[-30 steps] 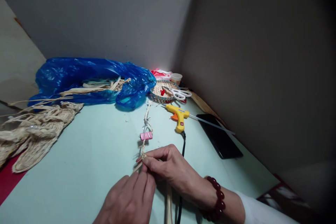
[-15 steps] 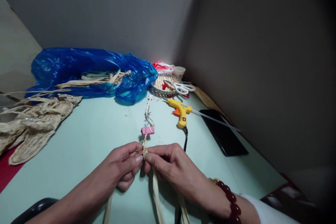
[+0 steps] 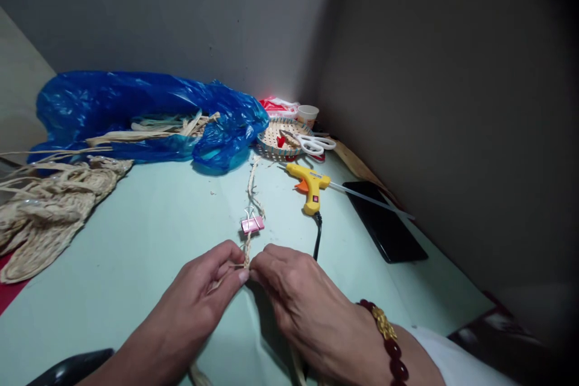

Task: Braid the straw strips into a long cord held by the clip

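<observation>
A thin braid of pale natural fibre runs up the table toward the back, with a pink binder clip clamped on it. My left hand pinches the braid's near end between thumb and fingers. Close against it on the right, my right hand has its fingers closed at the same end of the braid; its fingertips are partly hidden behind the back of the hand. Loose fibre strands hang toward me below the left hand, and others show under the right wrist.
A yellow glue gun lies right of the braid, its cord trailing toward me. Beyond are a black phone-like slab, white scissors on a woven basket, a cup, a blue plastic bag and woven fibre pieces at left.
My right hand has rolled over so its back now faces up, covering the strands beneath. The left fingers still pinch the braid, and the binder clip's handles have tilted left.
</observation>
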`<state>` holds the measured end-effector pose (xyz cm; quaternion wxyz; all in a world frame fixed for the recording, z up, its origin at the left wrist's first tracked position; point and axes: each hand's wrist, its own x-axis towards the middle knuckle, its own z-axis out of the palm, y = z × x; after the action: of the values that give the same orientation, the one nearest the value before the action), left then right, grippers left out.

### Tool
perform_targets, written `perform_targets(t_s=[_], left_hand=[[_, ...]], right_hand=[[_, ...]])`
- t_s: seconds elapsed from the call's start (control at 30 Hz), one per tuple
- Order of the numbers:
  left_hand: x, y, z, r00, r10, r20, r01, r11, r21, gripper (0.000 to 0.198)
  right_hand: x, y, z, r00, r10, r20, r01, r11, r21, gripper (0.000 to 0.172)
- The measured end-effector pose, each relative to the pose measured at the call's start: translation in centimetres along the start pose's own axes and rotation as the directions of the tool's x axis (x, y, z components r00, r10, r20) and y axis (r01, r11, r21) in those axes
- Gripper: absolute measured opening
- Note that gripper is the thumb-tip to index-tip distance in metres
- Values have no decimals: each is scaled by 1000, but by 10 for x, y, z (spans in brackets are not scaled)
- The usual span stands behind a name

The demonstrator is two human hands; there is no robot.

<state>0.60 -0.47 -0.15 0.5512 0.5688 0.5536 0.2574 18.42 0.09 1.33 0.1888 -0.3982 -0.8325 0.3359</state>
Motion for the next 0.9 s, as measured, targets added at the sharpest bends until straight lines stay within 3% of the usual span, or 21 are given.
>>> perform_targets(t_s=[0.1,0.3,0.47,0.57,0.7,0.8,0.9], left_hand=[[1,0,-1,1000,-11,16,11,1000,-10,29],[3,4,-3,982,-146,124,175,947,-269,20],[3,10,-3,981,-143,133,181,922,-342,13],[4,8,-2,990,-114,85,133,951,-279,12],[4,3,1,1000,2,8,-2,999,-51,18],[1,6,5,997,66,-49,-61,993,100,18],[0,9,7,994,77,-79,-67,991,115,17]], right_hand=[[1,1,-3,999,13,33,-14,1000,15,21],[9,9,-7,997,45,58,-54,985,165,32],[15,15,-11,985,-8,171,-41,959,280,33],[12,11,-8,995,22,97,-36,988,148,32],[2,0,0,996,68,-53,-72,993,-95,27],[0,-10,8,992,59,-111,-88,957,-275,21],[0,-20,18,992,55,-111,-99,895,-435,16]])
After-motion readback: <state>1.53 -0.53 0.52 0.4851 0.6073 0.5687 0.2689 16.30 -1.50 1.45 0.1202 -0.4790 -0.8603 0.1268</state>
